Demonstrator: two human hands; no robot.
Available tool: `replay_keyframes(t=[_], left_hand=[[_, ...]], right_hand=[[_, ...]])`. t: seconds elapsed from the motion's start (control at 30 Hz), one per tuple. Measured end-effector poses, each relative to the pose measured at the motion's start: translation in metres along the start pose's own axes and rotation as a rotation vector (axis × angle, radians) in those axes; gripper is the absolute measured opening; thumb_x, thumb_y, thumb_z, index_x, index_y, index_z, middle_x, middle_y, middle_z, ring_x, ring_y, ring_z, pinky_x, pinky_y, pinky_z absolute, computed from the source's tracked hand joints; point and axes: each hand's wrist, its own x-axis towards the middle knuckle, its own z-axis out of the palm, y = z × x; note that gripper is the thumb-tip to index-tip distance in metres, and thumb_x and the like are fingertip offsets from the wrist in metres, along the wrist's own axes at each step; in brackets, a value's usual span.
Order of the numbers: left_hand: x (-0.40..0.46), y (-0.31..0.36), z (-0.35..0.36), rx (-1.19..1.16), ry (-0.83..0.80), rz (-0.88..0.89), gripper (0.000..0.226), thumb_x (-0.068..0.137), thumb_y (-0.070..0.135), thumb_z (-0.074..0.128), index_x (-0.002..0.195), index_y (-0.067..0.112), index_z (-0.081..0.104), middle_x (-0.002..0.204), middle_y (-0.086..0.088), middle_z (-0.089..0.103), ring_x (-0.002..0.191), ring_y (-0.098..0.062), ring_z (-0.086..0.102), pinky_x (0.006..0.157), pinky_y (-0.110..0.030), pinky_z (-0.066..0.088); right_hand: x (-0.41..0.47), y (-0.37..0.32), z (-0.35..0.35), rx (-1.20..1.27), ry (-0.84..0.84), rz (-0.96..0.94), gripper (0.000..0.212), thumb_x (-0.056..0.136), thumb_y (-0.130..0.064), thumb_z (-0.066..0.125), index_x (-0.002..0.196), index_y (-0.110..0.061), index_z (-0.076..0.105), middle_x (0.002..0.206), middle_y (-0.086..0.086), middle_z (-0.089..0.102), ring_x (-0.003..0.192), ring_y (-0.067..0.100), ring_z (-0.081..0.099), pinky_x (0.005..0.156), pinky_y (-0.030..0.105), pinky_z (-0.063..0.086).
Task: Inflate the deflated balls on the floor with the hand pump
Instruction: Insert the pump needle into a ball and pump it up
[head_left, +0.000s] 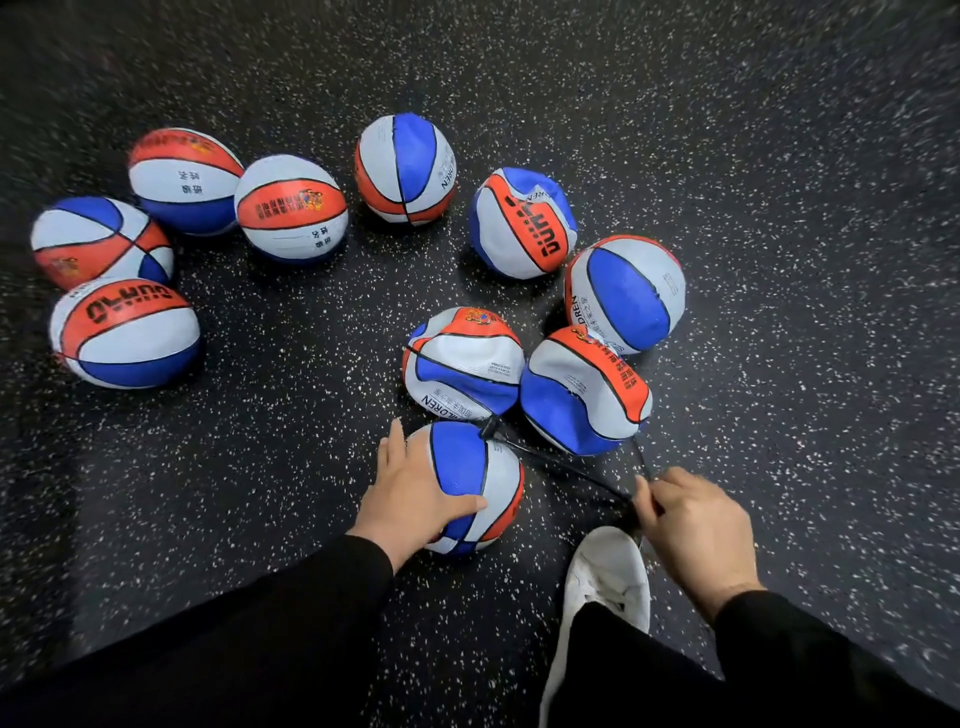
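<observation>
Head view: left hand (413, 486) holds ball (485, 483); floor (291, 395) beside.

red-white-blue balls (291, 208) scattered on floor, black pump hose (561, 465) plugged into nearest ball (480, 483)

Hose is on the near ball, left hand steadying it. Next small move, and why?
Probably begin a pump stroke with the right hand. The hose already meets the near ball at its top, the left hand rests on that ball, and the right hand grips near the hose's other end beside the white shoe. The pump itself is mostly hidden.
</observation>
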Motion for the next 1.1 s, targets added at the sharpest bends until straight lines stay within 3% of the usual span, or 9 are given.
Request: replay_keyframes(t=[0.07,0.13,0.3,0.47,0.53,0.63,0.8,0.97,1.1], left_hand=[[-0.002,-0.001,-0.001,0.089,-0.074,0.024,0.144,0.063,0.063,0.091,0.165,0.027,-0.003,0.172,0.000,-0.015,0.160,-0.024,-0.006,0.126,-0.051,0.024],[-0.005,-0.004,0.001,0.150,-0.085,0.032,0.148,0.062,0.065,0.090,0.164,0.031,-0.012,0.172,0.000,-0.012,0.160,-0.024,-0.004,0.125,-0.053,0.027],[-0.011,-0.002,-0.001,0.214,-0.005,0.069,0.143,0.062,0.070,0.087,0.164,0.033,-0.006,0.169,-0.004,0.006,0.156,-0.027,0.013,0.120,-0.051,0.035],[-0.006,0.006,-0.002,0.237,-0.025,0.080,0.143,0.062,0.070,0.087,0.165,0.026,-0.002,0.171,-0.001,-0.002,0.159,-0.024,0.002,0.123,-0.057,0.030],[-0.005,0.009,-0.005,0.240,-0.044,0.096,0.140,0.064,0.067,0.087,0.165,0.027,-0.001,0.171,0.000,-0.002,0.159,-0.023,0.004,0.122,-0.055,0.031],[-0.004,0.011,-0.008,0.325,-0.081,0.119,0.142,0.062,0.070,0.087,0.164,0.032,-0.005,0.171,-0.003,-0.001,0.158,-0.025,0.005,0.120,-0.056,0.034],[-0.001,0.007,-0.003,0.351,-0.084,0.123,0.146,0.059,0.072,0.087,0.164,0.032,-0.008,0.171,-0.003,-0.010,0.159,-0.028,-0.004,0.120,-0.064,0.030],[0.001,0.008,-0.001,0.299,-0.097,0.113,0.147,0.059,0.067,0.090,0.164,0.033,-0.007,0.171,-0.004,-0.012,0.159,-0.027,-0.007,0.121,-0.058,0.033],[0.001,0.011,-0.002,0.298,-0.092,0.113,0.147,0.059,0.067,0.090,0.164,0.033,-0.006,0.171,-0.006,-0.010,0.159,-0.028,-0.005,0.121,-0.057,0.034]], right_hand=[[0.007,0.002,-0.012,-0.002,-0.027,0.000,0.048,0.097,-0.030,0.064,0.054,-0.015,0.053,0.061,-0.002,0.045,0.053,0.027,0.051,0.043,0.032,0.041],[0.017,-0.006,-0.035,0.028,0.007,-0.042,0.048,0.096,-0.029,0.065,0.052,-0.015,0.051,0.059,-0.003,0.043,0.049,0.026,0.048,0.043,0.032,0.041],[0.051,-0.020,-0.094,0.062,0.151,-0.053,0.050,0.097,-0.036,0.056,0.053,-0.019,0.041,0.058,-0.002,0.046,0.051,0.032,0.049,0.046,0.030,0.040],[0.026,-0.004,-0.035,0.015,0.083,0.068,0.049,0.099,-0.036,0.054,0.056,-0.015,0.052,0.063,-0.002,0.048,0.058,0.030,0.053,0.046,0.031,0.041],[0.015,-0.008,-0.009,-0.019,0.027,-0.001,0.044,0.096,-0.030,0.063,0.056,-0.015,0.055,0.064,-0.001,0.050,0.059,0.029,0.055,0.045,0.031,0.042],[0.003,-0.016,0.007,-0.038,-0.059,-0.120,0.044,0.100,-0.032,0.058,0.059,-0.017,0.059,0.066,-0.001,0.051,0.063,0.027,0.055,0.048,0.033,0.046],[0.025,-0.008,-0.019,-0.010,-0.056,-0.082,0.045,0.098,-0.034,0.058,0.056,-0.017,0.055,0.062,-0.004,0.046,0.054,0.027,0.054,0.043,0.033,0.044],[0.061,-0.022,-0.094,0.007,0.076,-0.167,0.047,0.099,-0.036,0.054,0.057,-0.013,0.050,0.060,-0.002,0.047,0.053,0.028,0.050,0.045,0.029,0.036],[0.035,-0.009,-0.069,0.026,0.125,-0.054,0.048,0.101,-0.033,0.053,0.057,-0.016,0.046,0.063,-0.004,0.045,0.059,0.029,0.053,0.046,0.030,0.036]])
